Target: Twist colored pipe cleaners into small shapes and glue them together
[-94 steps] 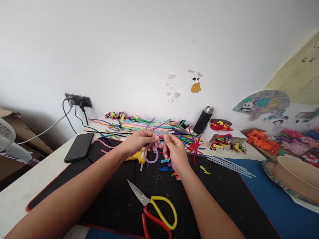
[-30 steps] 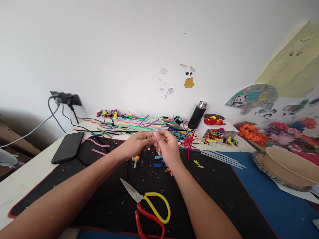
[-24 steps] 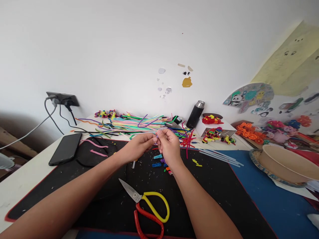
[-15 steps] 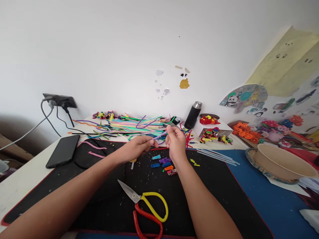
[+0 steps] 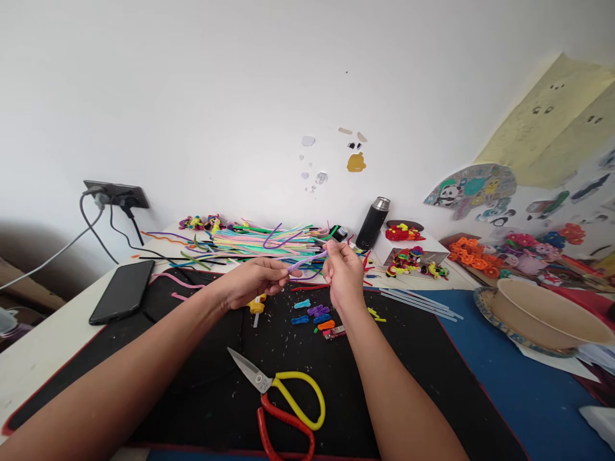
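Between my two hands stretches a light purple pipe cleaner [image 5: 307, 260]. My left hand [image 5: 262, 280] pinches its left end between thumb and fingers. The fingers of my right hand [image 5: 343, 272] are closed on its other end. Behind the hands lies a pile of colourful pipe cleaners [image 5: 269, 240]. Small folded bundles in purple [image 5: 318, 310], blue and orange lie on the black mat [image 5: 202, 384] below the hands. Scissors [image 5: 283, 400] with one yellow and one red handle lie nearer to me, their blades pointing up and left.
A black phone [image 5: 122, 291] lies at the left, near cables and a socket [image 5: 116, 193]. A black flask [image 5: 373, 224] stands behind, beside a white box with small figures. Pale sticks [image 5: 420, 302] and a large bowl [image 5: 552, 314] are at the right.
My left hand has moved a little left and my right hand slightly right, so a longer stretch of the light purple pipe cleaner shows between them. The yellow item below my left hand shows more.
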{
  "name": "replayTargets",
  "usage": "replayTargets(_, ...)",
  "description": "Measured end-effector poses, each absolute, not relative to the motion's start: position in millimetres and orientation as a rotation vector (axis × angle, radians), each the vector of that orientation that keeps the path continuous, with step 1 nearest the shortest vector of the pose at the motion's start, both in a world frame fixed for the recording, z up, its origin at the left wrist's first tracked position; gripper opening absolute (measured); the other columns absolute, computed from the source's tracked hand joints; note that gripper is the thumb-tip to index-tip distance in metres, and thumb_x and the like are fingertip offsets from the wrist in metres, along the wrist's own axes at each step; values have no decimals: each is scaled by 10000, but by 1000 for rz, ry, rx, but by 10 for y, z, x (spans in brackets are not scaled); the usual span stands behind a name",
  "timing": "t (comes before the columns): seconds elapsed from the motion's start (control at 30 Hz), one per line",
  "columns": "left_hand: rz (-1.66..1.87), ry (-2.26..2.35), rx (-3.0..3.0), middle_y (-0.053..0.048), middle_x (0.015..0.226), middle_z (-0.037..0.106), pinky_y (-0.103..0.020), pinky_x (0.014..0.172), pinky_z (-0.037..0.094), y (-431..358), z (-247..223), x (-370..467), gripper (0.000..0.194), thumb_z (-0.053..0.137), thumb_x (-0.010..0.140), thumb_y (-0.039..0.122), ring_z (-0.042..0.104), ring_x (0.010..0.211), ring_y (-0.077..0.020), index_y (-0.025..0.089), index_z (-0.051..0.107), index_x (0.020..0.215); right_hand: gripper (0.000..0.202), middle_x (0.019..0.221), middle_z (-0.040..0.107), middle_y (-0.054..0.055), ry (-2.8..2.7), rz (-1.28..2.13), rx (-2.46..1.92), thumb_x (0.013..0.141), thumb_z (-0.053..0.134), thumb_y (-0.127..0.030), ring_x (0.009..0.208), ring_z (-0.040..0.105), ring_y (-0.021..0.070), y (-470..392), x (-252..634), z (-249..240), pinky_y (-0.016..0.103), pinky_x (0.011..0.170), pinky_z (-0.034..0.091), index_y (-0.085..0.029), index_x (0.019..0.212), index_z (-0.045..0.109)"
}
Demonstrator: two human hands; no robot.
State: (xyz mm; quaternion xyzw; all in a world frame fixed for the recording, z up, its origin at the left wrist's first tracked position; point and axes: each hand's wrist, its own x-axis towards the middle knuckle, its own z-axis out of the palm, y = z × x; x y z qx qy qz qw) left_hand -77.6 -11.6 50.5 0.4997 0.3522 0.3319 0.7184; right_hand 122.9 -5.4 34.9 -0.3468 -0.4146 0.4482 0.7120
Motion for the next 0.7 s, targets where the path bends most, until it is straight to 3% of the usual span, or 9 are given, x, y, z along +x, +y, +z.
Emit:
replayTargets(0.23, 682, 839, 1282, -79, 771, 735, -203, 386, 285, -65, 397, -823, 262, 808, 811, 355, 481, 398, -57, 117, 786, 919, 361, 417, 379, -124, -921, 1019, -734, 801, 816, -495, 319, 332, 50, -70, 1248, 384, 188, 332, 209, -181, 767, 641)
replayTargets(0.33, 675, 855, 1277, -113, 917, 787, -193, 412, 410, -53, 386, -836, 334, 819, 809, 356, 622, 477, -102, 149, 767, 1065, 370, 414, 375, -124, -911, 1028, -730, 787, 827, -499, 318, 321, 49, -74, 1251, 399, 190, 332, 200, -183, 756, 635)
replayTargets(0.43, 649, 783, 1216, -142, 1053, 790, -203, 518, 529, -57, 408, -854, 368, 845, 787, 339, 720, 624, -143, 154, 741, 1088, 383, 427, 382, -123, -894, 1030, -733, 766, 839, -503, 323, 315, 47, -74, 1254, 413, 192, 331, 190, -187, 749, 623)
replayTargets(0.7, 627, 860, 1329, -121, 972, 801, -211, 537, 558, -56, 422, -849, 355, 824, 806, 430, 737, 627, -158, 151, 649, 937, 392, 455, 434, -109, -858, 1071, -736, 719, 865, -496, 329, 308, 41, -72, 1242, 413, 196, 329, 181, -183, 739, 629)
